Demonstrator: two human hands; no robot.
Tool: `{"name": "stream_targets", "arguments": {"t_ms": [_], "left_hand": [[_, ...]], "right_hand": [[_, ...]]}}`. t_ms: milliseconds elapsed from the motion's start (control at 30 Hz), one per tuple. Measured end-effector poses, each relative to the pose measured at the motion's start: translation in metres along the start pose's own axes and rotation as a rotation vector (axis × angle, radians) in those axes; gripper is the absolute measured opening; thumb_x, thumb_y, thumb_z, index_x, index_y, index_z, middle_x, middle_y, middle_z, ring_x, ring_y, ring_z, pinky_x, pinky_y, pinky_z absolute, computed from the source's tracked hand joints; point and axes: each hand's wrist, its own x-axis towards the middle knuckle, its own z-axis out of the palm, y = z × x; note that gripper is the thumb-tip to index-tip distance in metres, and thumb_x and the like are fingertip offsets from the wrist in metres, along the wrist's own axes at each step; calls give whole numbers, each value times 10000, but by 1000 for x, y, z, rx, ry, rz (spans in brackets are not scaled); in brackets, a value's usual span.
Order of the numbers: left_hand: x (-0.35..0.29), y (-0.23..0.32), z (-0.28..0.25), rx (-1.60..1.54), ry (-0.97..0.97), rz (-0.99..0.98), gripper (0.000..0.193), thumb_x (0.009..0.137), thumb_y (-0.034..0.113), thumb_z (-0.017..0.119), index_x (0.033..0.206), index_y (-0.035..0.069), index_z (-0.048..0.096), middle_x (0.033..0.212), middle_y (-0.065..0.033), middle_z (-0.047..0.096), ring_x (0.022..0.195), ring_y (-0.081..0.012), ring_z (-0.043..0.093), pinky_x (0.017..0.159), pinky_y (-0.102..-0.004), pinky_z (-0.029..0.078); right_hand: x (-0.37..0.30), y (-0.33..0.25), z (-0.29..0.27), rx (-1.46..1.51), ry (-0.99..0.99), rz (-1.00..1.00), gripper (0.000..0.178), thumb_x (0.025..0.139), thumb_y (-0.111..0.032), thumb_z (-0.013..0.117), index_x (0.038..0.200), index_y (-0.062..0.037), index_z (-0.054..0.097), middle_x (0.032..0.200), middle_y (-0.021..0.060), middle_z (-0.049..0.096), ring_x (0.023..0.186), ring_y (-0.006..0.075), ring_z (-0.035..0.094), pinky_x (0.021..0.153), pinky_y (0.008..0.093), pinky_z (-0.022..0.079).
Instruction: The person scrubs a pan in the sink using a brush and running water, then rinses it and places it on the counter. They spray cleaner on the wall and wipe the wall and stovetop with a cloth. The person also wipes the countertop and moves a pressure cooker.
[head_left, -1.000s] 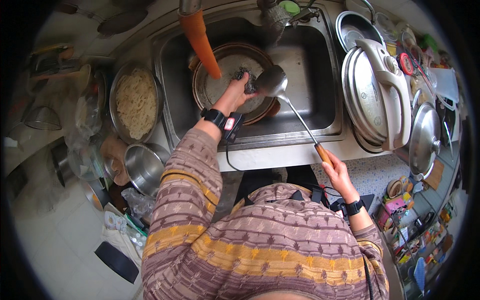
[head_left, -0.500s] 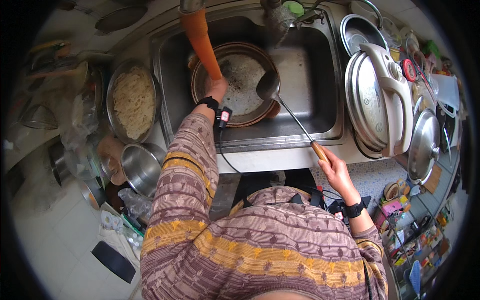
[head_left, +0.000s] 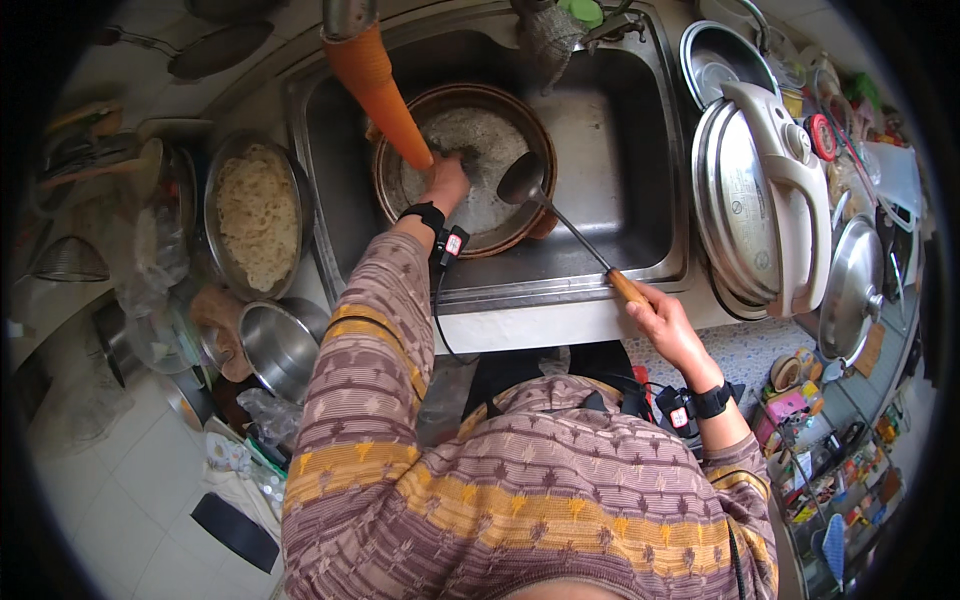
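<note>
My left hand [head_left: 447, 184] is closed at the lower end of an orange hose [head_left: 375, 90] that hangs from the tap. It reaches over a round brown-rimmed pan [head_left: 535, 113] in the sink [head_left: 610, 150]; its fingertips are partly hidden. Pale, wet-looking patches and a dark smear show on the pan's bottom beside the fingers. My right hand [head_left: 668, 325], near the counter's front edge, grips the wooden handle of a ladle [head_left: 577, 232]. The ladle's dark metal bowl sits over the pan's right side, tilted; whether it touches the pan I cannot tell.
Left of the sink stand a metal bowl of pale flat noodle-like food [head_left: 258, 215] and a steel pot [head_left: 283, 345]. To the right leans a pressure cooker lid [head_left: 745, 195], with a metal basin [head_left: 725, 60] behind it. A mesh scrubber [head_left: 548, 40] hangs by the second tap.
My left hand and the hose end have moved right over the pan. Dark specks on the pan bottom have given way to paler wet patches. The ladle stays in my right hand, shifted slightly.
</note>
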Motion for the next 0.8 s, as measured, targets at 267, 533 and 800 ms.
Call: {"name": "stream_targets", "arguments": {"t_ms": [267,533,800], "left_hand": [[-54,59,-14,-495,-95,451,336,834,149,542,1166,109,568,1147,-218,448,1101,-358,465,942,-377,376],[5,-23,-30,-274,69,-126,451,846,134,524,1277,39,432,1285,-248,414,1121,-382,478,892,-440,426],[-23,26,-8,-804,-412,-194,509,786,143,620,1252,39,446,1088,-173,565,995,-265,555,753,-355,470]], "right_hand": [[6,-8,8,-10,-69,-42,458,880,-213,551,1258,32,470,990,57,586,890,99,498,825,232,397],[-7,-13,12,88,-53,52,413,894,-187,529,1245,27,485,701,-39,468,608,56,402,557,201,360],[19,-2,14,-151,43,-89,411,885,-189,526,1243,13,498,841,-4,546,766,80,472,719,219,408]]}}
